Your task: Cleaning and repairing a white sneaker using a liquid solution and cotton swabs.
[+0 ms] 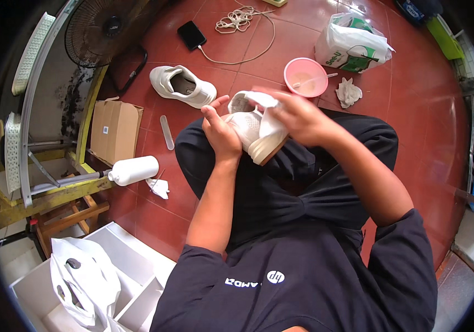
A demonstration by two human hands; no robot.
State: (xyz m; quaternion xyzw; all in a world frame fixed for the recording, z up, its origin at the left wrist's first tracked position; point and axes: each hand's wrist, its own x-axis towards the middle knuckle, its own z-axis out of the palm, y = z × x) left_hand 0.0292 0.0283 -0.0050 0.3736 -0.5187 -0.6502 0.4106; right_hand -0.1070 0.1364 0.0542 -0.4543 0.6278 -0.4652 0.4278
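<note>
My left hand [223,133] grips a white shoe [243,128] from its left side, above my lap. The shoe is tilted, with a cream sole edge and a brownish underside showing. My right hand [298,117], smeared by motion, presses a white tissue [271,123] against the shoe's right side. Its fingertips are partly hidden behind the tissue and the shoe. Just beyond my left hand, a second white shoe [166,83] stands upright on the floor, its opening facing up.
Ahead on the red tiles are a pink bowl [287,77] of cloudy liquid, a crumpled tissue [349,93], a tissue pack [353,47] and a phone [191,35] on a cable. To the left lie a white bottle [137,170], a flat strip [166,133] and a cardboard box [116,130].
</note>
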